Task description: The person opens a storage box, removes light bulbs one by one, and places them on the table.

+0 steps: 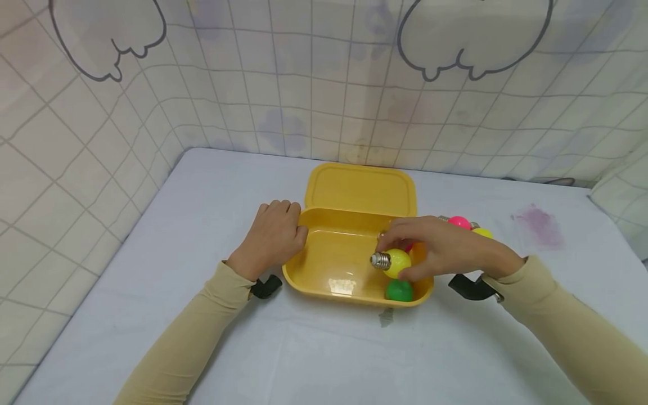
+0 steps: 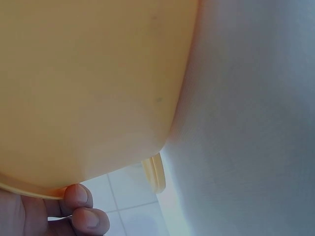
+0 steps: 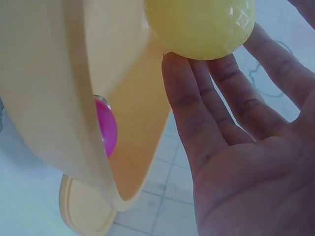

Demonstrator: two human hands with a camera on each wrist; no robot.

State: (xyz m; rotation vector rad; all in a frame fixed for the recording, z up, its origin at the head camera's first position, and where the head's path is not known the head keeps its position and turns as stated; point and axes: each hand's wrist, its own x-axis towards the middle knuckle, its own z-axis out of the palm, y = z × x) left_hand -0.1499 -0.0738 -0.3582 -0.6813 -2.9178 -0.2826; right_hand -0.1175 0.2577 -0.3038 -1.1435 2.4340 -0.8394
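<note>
An open yellow plastic box (image 1: pixel 324 295) stands on the table. At its left rim, my left hand (image 1: pixel 275 236) grips the edge; the left wrist view shows its curled fingertips (image 2: pixel 88 220) by the rim. My right hand (image 1: pixel 430 247) pinches a yellow light bulb (image 1: pixel 397 263) above the right part of the box, its metal screw base pointing left. Beneath it, a green bulb (image 1: pixel 400 291) lies in the box's near right corner. A pink bulb (image 3: pixel 107 127), also inside the box, is mostly covered by my right hand in the head view.
Behind the box its yellow lid (image 1: pixel 360 188) lies flat on the white-covered table (image 1: pixel 228 343). To the right of the box, partly behind my right hand, are another pink bulb (image 1: pixel 459 222) and another yellow bulb (image 1: pixel 483 232). A grid-patterned curtain (image 1: pixel 324 84) hangs behind.
</note>
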